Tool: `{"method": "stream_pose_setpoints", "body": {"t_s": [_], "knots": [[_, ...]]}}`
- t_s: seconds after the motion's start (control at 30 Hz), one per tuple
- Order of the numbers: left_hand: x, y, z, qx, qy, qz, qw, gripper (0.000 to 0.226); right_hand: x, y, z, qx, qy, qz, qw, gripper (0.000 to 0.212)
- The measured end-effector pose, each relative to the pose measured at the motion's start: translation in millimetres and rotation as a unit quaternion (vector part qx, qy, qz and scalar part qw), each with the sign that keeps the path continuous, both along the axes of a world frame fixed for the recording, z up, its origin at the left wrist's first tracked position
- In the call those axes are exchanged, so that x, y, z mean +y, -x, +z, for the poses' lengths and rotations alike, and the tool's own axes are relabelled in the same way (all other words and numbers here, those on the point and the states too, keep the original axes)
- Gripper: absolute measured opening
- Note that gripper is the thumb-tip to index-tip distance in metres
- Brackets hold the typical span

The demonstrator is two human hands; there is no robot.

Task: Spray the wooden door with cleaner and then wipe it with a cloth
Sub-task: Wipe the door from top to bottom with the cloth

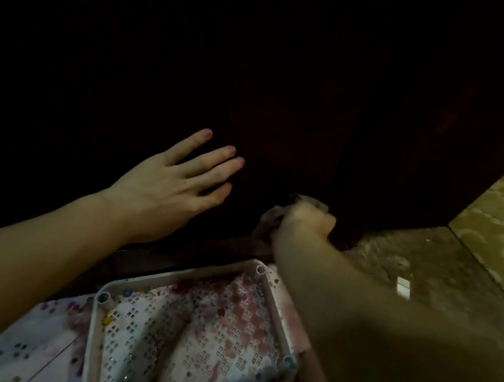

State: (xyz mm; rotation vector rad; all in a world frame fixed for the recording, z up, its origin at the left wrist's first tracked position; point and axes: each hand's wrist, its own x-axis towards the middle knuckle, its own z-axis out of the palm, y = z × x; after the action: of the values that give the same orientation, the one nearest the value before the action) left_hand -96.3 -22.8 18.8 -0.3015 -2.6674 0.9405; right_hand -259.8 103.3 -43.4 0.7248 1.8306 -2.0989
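Head view: perforated tray (259,270) at 6 o'clock below dark wooden door (266,59). Left hand (176,178) spread flat on door; right hand (307,223) grips cloth (273,217) low.

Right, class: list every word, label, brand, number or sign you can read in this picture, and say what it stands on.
None: no readable text anywhere.
The perforated tray carries only coloured spots and holes.
The small white object on the floor is blurred; no marking can be made out.
The door is too dark to show any lettering.
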Motion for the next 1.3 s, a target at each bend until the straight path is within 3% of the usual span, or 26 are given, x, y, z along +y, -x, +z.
{"method": "stream_pose_setpoints", "body": {"t_s": [0.2, 0.37, 0.63, 0.7, 0.8, 0.87, 0.93, 1.03, 1.2, 1.3], "knots": [[-4.7, 3.9, -9.4, 0.037, -0.031, -0.026, 0.999, 0.057, -20.5, -46.4, -34.5, 0.033, -0.043, -0.015, 0.998, 0.043], [-5.1, 7.8, -13.3, 0.055, -0.031, -0.04, 0.997, 0.049, -32.6, -60.3, -51.4, 0.015, 0.014, 0.018, 1.0, 0.045], [-8.9, 13.3, -17.4, 0.071, -0.015, -0.055, 0.996, 0.045, 11.9, 32.5, -48.9, -0.007, 0.03, -0.023, 0.999, 0.048], [-9.1, 13.0, -17.8, 0.072, -0.015, -0.055, 0.996, 0.047, 11.2, 34.3, -56.5, 0.0, 0.042, -0.014, 0.999, 0.05], [-9.2, 13.0, -19.4, 0.081, -0.016, -0.057, 0.995, 0.047, -11.7, 9.0, -75.2, -0.06, 0.082, -0.006, 0.995, 0.047], [-9.9, 14.1, -21.0, 0.086, -0.01, -0.056, 0.995, 0.047, -22.0, -5.6, -85.1, -0.053, -0.075, 0.043, 0.995, 0.041], [-10.0, 14.6, -21.6, 0.089, -0.004, -0.053, 0.995, 0.048, -16.9, -10.0, -84.5, -0.083, 0.039, -0.017, 0.996, 0.04], [-8.6, 14.1, -21.5, 0.086, -0.007, -0.052, 0.995, 0.048, -1.6, 8.2, -77.9, -0.04, 0.031, 0.03, 0.998, 0.048], [-6.7, 13.5, -18.2, 0.077, -0.017, -0.047, 0.996, 0.046, 24.4, 45.0, -77.6, -0.022, 0.064, -0.064, 0.996, 0.049], [-6.7, 12.7, -17.0, 0.078, -0.033, -0.051, 0.995, 0.044, 21.5, 38.1, -86.7, -0.032, 0.041, -0.044, 0.998, 0.054]]}}
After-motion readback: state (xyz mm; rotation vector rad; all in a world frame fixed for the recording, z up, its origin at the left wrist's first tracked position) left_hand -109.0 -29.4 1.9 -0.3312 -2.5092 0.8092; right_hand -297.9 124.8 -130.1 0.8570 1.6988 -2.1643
